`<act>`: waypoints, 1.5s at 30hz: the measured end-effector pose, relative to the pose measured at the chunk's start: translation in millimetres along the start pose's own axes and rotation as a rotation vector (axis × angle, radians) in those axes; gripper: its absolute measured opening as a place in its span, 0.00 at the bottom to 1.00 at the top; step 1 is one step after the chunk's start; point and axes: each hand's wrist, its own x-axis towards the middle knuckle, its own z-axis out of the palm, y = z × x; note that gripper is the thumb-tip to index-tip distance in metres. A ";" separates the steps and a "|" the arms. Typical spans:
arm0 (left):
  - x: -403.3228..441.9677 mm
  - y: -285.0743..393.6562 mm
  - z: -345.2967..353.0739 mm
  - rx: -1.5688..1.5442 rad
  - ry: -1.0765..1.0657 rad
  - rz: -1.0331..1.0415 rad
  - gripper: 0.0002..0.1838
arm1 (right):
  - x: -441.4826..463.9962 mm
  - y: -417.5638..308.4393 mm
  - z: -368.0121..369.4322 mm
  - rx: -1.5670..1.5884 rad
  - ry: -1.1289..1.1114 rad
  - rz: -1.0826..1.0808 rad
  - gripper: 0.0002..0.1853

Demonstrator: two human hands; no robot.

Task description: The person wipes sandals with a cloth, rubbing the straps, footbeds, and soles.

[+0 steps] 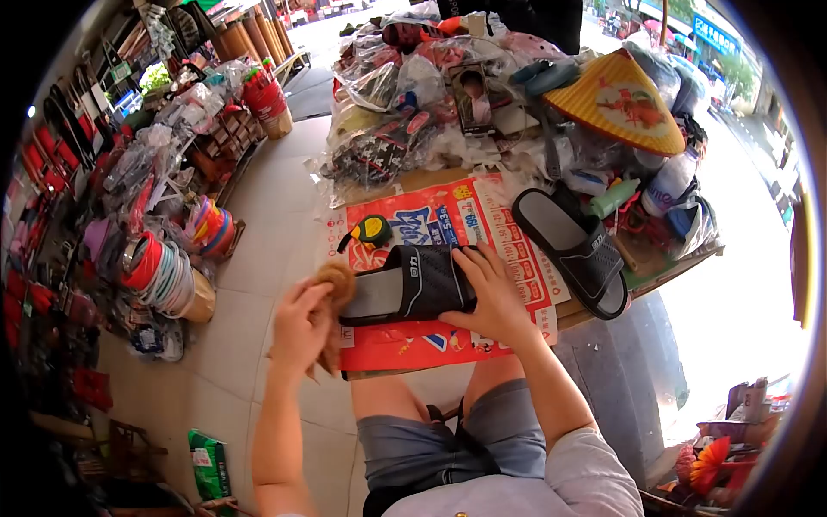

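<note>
A black slide sandal (379, 293) with a grey footbed lies sideways in front of me on a red printed sheet (413, 345). My left hand (301, 323) is closed around a crumpled brown cloth (334, 284), which meets the heel end of the sandal. At the other end, my right hand (489, 293) rests over the toe and strap, thumb and fingers gripping it. The matching slide sandal (573, 250) lies to the right, partly over the sheet's edge. A yellow and black tape measure (370, 233) sits just behind the near sandal.
Plastic-wrapped goods (413, 95) are heaped at the back of the table. A yellow conical hat (616, 103) tops the pile's right side. On the left stand buckets (172, 276) of coloured rolls and crowded shelves. A green packet (208, 465) lies on the tiled floor.
</note>
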 end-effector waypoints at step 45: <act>-49.1 -18.5 -12.6 0.296 0.048 0.213 0.14 | -2.2 1.0 -0.1 0.021 0.028 -0.013 0.51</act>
